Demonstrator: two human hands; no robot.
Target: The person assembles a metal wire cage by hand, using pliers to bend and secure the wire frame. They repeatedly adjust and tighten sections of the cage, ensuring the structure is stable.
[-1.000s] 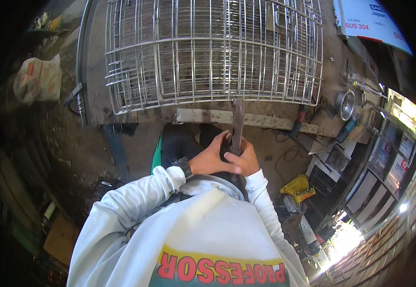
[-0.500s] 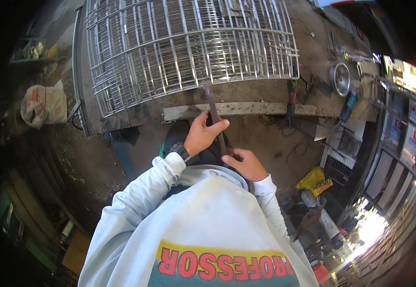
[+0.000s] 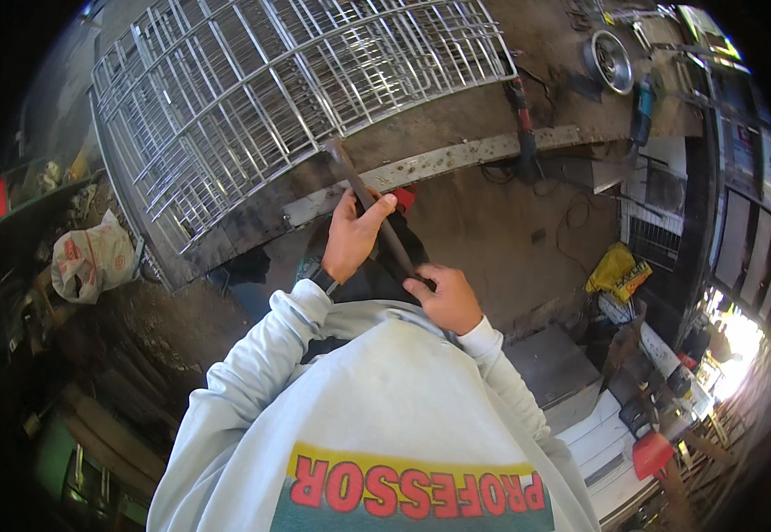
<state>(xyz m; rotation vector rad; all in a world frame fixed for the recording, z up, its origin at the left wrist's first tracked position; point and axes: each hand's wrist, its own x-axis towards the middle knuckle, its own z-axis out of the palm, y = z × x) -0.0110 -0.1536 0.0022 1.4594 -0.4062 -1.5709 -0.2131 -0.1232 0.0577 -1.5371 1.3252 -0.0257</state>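
Note:
A long, dark brown bar-like tool (image 3: 392, 241) with a slightly wider far end slants from my body toward the bench; its exact kind is unclear. My left hand (image 3: 355, 232), with a dark watch at the wrist, is closed around its upper part, thumb across it. Lower down, my right hand (image 3: 446, 297) grips the near end. Past the tool's tip lies a stack of silvery welded metal grilles (image 3: 270, 80) on the workbench. A flat pale metal strip (image 3: 438, 164) runs along the bench's near edge, beyond my hands.
On the bench's right lie a red-and-black power tool (image 3: 524, 115), a round metal bowl (image 3: 609, 62) and a blue angle grinder (image 3: 643, 111). A white sack (image 3: 93, 259) stands at left. A yellow bag (image 3: 618, 273) and a cable are on the floor at right.
My view has swung, so the bench and grilles sit further up and left. Both hands keep their hold, and the tool now leans more to the left.

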